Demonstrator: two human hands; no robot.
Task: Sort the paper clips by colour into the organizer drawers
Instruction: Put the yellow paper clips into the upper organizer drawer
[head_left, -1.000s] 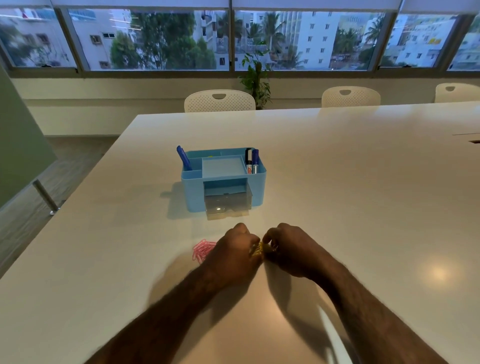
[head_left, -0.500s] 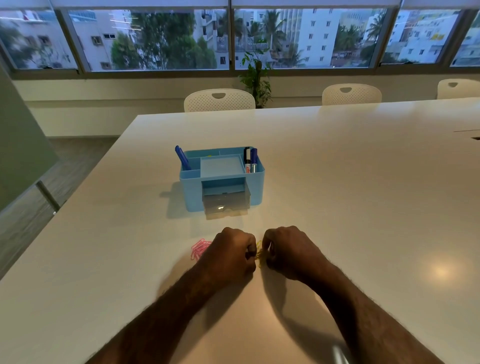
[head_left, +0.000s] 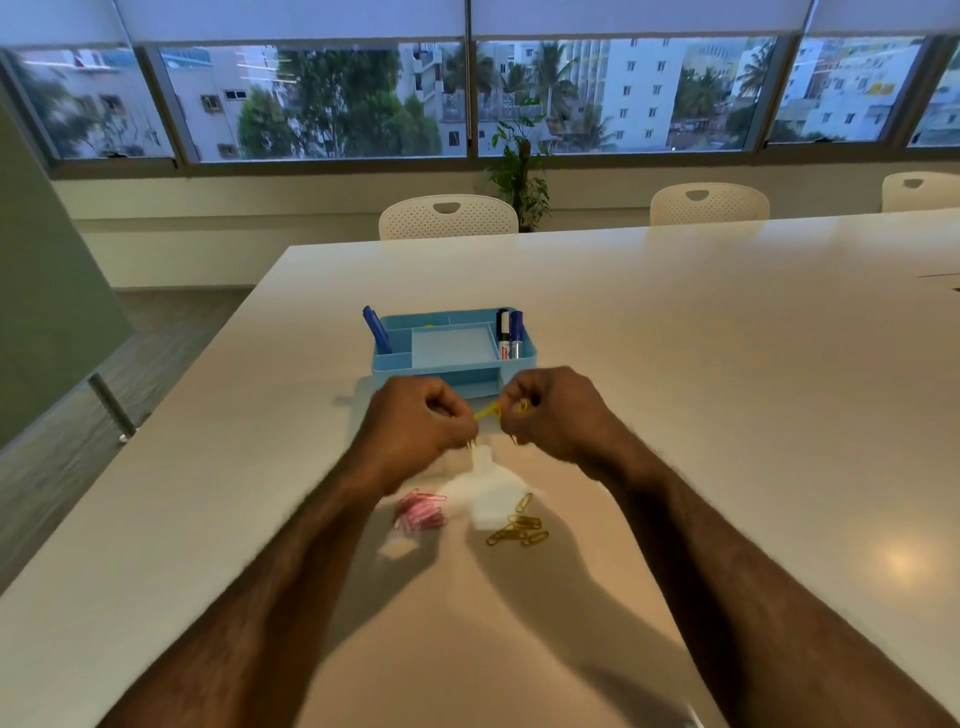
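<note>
**White table, three things down**

Big white table (head_left: 727, 389), glossy, catching a lamp glare at the right. On it sits the blue organizer (head_left: 453, 351), markers standing in its pockets. Nearer the camera, a heap of pink paper clips (head_left: 420, 512), and just beside it to the right, loose yellow paper clips (head_left: 521, 529).

Both hands, left (head_left: 415, 421) and right (head_left: 558, 413), are raised together just in front of the blue organizer (head_left: 453, 349), blocking its front. On the white table (head_left: 727, 364) below them lie a pink clip pile (head_left: 420, 512) and a yellow clip pile (head_left: 519, 529), with bare surface between them. To the right and left the tabletop is open.
</note>
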